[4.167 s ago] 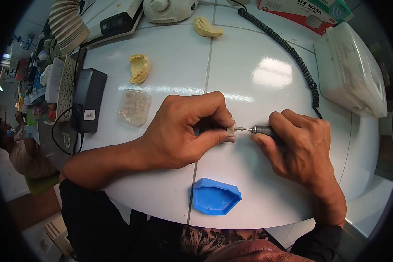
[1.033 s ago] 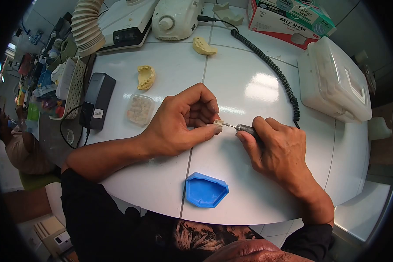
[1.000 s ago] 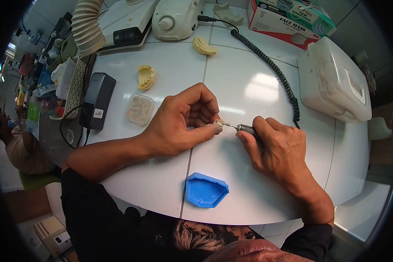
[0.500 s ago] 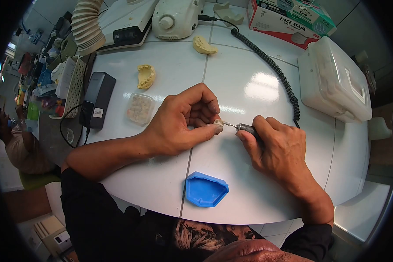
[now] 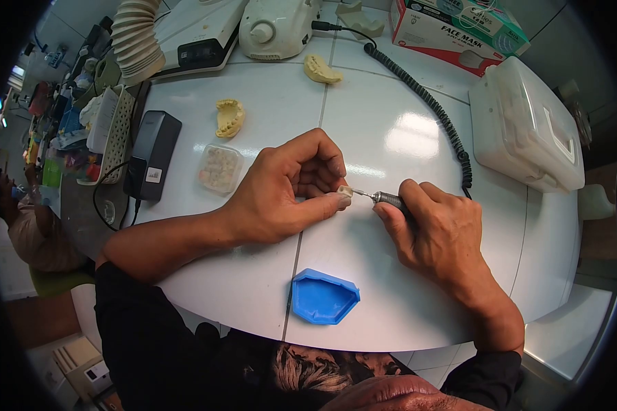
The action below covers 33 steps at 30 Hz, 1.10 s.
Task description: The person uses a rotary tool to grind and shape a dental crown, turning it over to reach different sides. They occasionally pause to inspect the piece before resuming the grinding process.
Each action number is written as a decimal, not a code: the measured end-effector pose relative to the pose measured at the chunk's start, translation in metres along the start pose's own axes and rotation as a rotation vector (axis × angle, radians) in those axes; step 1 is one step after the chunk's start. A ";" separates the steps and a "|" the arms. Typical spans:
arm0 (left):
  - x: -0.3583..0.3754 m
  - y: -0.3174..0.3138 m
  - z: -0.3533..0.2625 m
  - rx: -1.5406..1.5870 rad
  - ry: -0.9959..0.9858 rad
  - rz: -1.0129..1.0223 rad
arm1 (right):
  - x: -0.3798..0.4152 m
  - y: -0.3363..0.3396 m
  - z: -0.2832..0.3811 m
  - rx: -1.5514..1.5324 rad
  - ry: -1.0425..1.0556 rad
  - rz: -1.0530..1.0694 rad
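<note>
Far left: person, seated, apart from the work. Basket, filled. Black box, with cable. Clear box, holding small pale pieces; one yellow cast just beyond it.

Left hand: thumb and finger pinching one small pale piece above the white table; remaining fingers curled. Second cast, beyond the hands. Blue tray, nearest the wearer.

Bit: tip at the piece; contact too small to confirm. Handpiece, gripped in the right hand. Coiled cord; mask box; case, far right.

Step in hand, as judged: grinding or shaping the piece. Next move seems to call for a firm left pinch, light bit pressure and fingertips clear of the tip.
</note>
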State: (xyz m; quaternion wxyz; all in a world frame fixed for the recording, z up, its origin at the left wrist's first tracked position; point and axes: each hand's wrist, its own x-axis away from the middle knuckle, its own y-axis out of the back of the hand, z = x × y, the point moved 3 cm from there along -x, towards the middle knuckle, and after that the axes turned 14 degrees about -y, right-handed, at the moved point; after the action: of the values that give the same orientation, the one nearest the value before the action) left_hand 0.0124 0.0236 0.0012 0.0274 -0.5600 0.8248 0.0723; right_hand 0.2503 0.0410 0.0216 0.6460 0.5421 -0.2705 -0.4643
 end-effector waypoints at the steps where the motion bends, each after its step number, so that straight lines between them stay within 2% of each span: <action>1: 0.000 0.000 0.000 0.005 0.002 0.001 | 0.000 0.000 0.000 -0.001 0.002 -0.001; 20: 0.000 0.000 0.000 -0.011 -0.010 0.004 | -0.001 0.003 0.000 0.004 -0.014 0.083; 23: 0.000 0.000 0.000 0.005 -0.003 -0.006 | -0.001 0.002 0.000 -0.002 -0.002 0.024; 33: -0.001 0.000 -0.001 -0.007 -0.005 -0.010 | 0.000 0.002 0.001 0.014 -0.002 0.014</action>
State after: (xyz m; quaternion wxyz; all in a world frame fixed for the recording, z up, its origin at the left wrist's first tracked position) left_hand 0.0128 0.0245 0.0019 0.0278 -0.5642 0.8216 0.0764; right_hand 0.2499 0.0407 0.0234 0.6452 0.5441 -0.2783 -0.4585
